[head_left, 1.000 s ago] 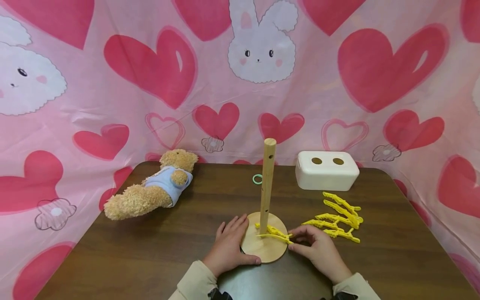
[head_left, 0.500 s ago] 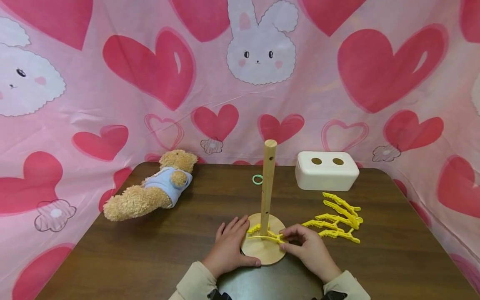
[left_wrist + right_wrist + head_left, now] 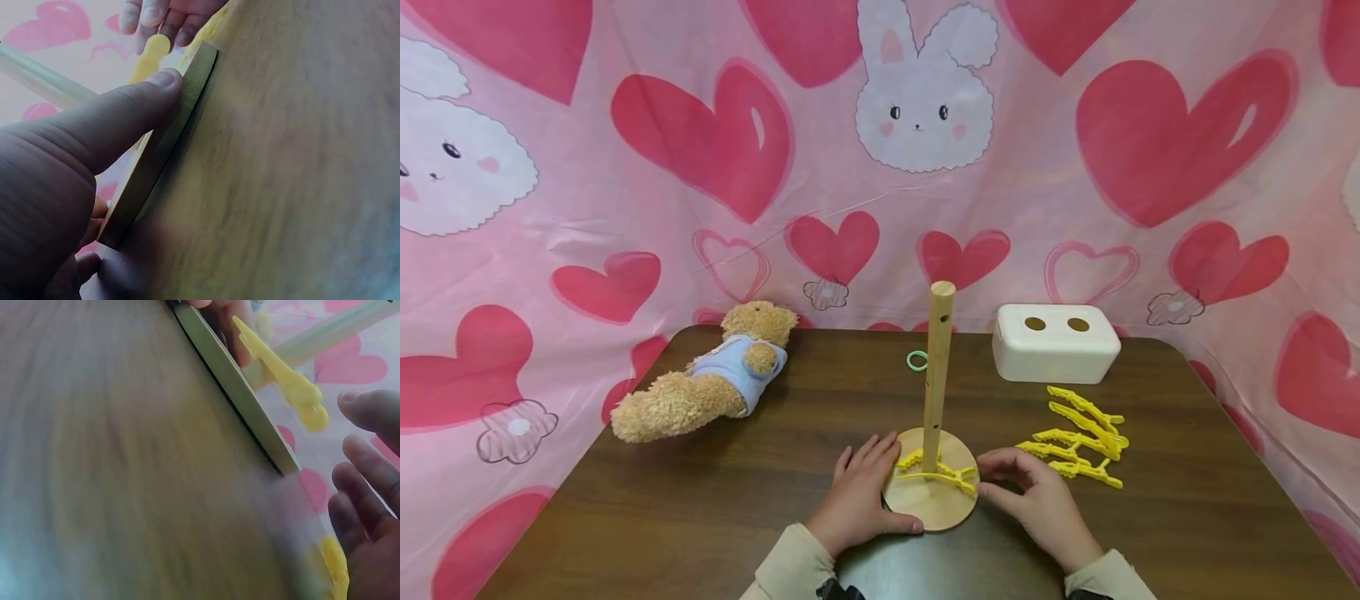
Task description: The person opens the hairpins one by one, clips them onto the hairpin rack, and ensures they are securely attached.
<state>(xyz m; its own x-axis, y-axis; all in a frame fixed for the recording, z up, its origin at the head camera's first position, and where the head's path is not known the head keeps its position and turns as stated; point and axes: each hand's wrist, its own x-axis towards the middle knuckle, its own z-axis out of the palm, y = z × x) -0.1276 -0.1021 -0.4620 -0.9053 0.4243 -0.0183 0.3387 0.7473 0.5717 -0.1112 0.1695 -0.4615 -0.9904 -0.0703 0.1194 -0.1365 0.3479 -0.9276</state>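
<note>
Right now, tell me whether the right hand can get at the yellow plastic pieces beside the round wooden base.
Probably yes: the right hand looks empty, and the yellow plastic pieces lie just beyond it, nothing visibly blocking them.

Your head view is evenly lit and mostly crisp, with a pale sheen on the counter [image 3: 925, 571] nearest you and soft shadow under the teddy bear [image 3: 718, 379]. Your wrist views are hazier: wood grain smeared, pink backdrop [image 3: 50, 28] washed out, bluish glare in a lower corner, your left grip [image 3: 59, 169] dim.
</note>
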